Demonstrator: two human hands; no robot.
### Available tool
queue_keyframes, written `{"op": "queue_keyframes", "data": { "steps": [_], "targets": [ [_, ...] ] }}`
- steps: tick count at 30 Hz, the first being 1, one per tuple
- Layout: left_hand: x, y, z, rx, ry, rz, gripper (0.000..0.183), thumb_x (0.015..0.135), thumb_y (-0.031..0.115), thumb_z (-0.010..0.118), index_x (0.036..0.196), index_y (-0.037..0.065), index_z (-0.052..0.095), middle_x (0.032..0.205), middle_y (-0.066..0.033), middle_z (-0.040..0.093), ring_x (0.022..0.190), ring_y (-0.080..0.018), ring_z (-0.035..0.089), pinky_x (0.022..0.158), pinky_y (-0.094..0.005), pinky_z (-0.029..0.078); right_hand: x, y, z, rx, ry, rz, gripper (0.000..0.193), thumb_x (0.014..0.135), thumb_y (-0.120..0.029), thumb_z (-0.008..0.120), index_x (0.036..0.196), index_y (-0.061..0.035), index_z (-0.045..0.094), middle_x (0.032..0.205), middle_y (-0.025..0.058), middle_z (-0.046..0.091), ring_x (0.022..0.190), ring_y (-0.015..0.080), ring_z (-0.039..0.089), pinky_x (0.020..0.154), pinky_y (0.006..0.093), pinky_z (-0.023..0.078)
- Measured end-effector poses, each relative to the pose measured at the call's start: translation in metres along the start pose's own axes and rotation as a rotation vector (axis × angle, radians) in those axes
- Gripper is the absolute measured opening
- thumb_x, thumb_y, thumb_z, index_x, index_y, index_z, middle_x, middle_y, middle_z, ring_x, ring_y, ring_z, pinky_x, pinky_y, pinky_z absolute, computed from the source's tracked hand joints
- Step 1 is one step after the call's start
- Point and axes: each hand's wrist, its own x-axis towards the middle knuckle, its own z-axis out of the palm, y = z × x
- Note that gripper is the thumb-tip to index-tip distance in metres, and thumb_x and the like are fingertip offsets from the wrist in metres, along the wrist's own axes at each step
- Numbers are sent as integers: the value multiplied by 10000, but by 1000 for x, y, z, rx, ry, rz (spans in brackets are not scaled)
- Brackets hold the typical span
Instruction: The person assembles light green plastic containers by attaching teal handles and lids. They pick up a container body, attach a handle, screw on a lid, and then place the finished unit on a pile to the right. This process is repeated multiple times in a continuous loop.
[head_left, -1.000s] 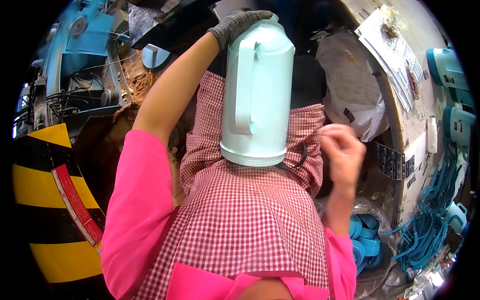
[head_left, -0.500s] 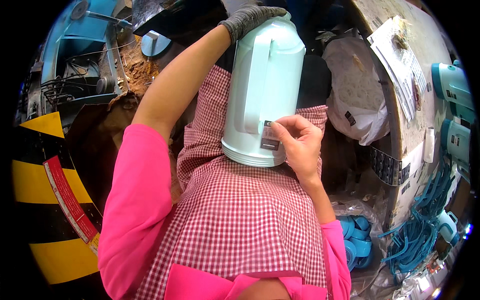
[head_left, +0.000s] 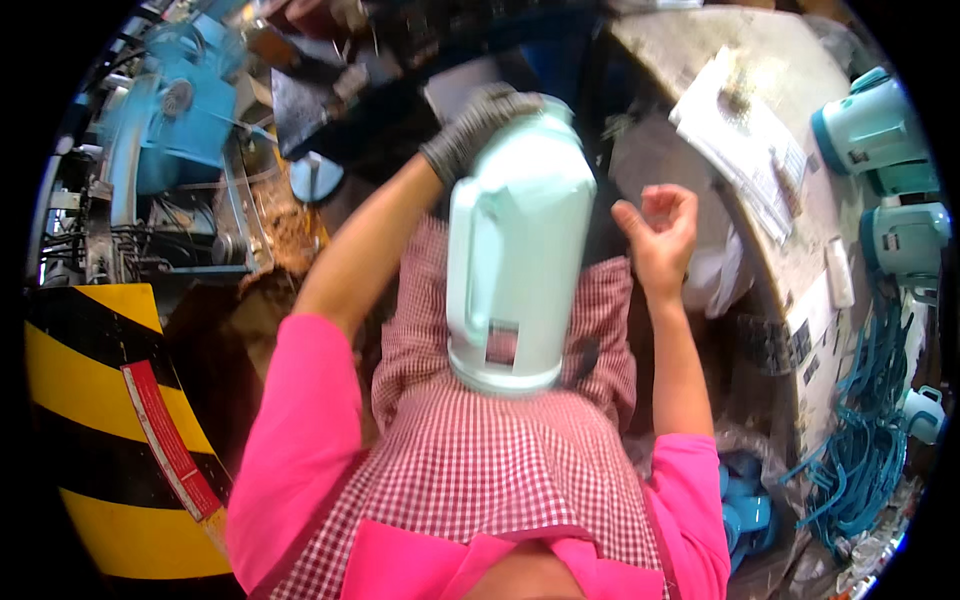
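A pale mint-green vacuum jug [head_left: 525, 250] rests across my lap on a red checked apron, its moulded handle on the left side. My left hand [head_left: 487, 122], in a dark grey knitted glove, grips the jug's far end; its fingertips are partly hidden and blurred. A small dark sticker [head_left: 501, 342] sits on the jug's wall near its ringed near end. My bare right hand [head_left: 660, 235] is raised to the right of the jug, apart from it. Its fingers are half curled and the thumb stands away from them, with nothing seen between.
On the right, a worktable [head_left: 690, 40] carries papers [head_left: 745, 140] and several similar mint jugs [head_left: 905, 240]. Teal straps [head_left: 860, 440] hang there, above bagged blue parts [head_left: 745, 505]. Blue machinery [head_left: 185, 110] stands far left, with a yellow-and-black striped panel [head_left: 100, 400] nearer.
My right hand has left the sticker and moved up and right. The jug appears lower and slightly left, turned a little, with the sticker facing me more. My left hand keeps its hold.
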Motion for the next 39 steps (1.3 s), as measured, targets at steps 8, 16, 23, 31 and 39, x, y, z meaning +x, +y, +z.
{"op": "queue_keyframes", "data": {
  "steps": [8, 16, 23, 31, 39],
  "targets": [
    [-5, 169, 71, 1085, 673, 1471, 302, 789, 147, 754, 1032, 85, 587, 940, -104, 668, 882, -283, 665, 763, -363, 533, 119, -79, -59, 583, -184, 15, 740, 717, -258, 757, 1357, -22, 470, 1200, 120, 563, 1111, 236, 557, 943, 345, 473],
    [45, 304, 19, 1837, 951, 1525, 433, 705, 327, 772, 1085, 142, 679, 1360, -163, 488, 1254, -368, 464, 1032, -513, 392, 135, -102, -132, 150, 35, -442, 870, 557, -335, 924, 1272, -53, 517, 1317, 107, 500, 1256, 259, 464, 1080, 411, 366],
    [-168, 215, 129, 1539, 238, 1727, 421, 768, 169, 653, 1161, 28, 598, 1323, -187, 515, 1228, -370, 509, 985, -483, 469, 210, -114, -110, -37, 208, -719, 862, 623, -309, 903, 1312, -22, 472, 1307, 143, 529, 1257, 292, 475, 1094, 427, 358],
    [-239, 176, 7, 1026, 460, 1049, 380, 580, 287, 882, 796, 36, 697, 1158, -143, 637, 1077, -278, 621, 840, -331, 510, 230, -197, 91, 120, 147, -1140, 726, 632, -229, 899, 1212, -51, 501, 1242, 143, 549, 1161, 304, 512, 998, 415, 404],
    [-259, 173, -15, 1015, 333, 656, 381, 653, 252, 837, 880, 19, 639, 1311, -169, 545, 1139, -297, 584, 926, -348, 463, 314, -168, 204, 109, 1, -923, 909, 562, -279, 916, 1289, -31, 430, 1282, 193, 479, 1188, 382, 458, 977, 458, 405]
  ]
}}
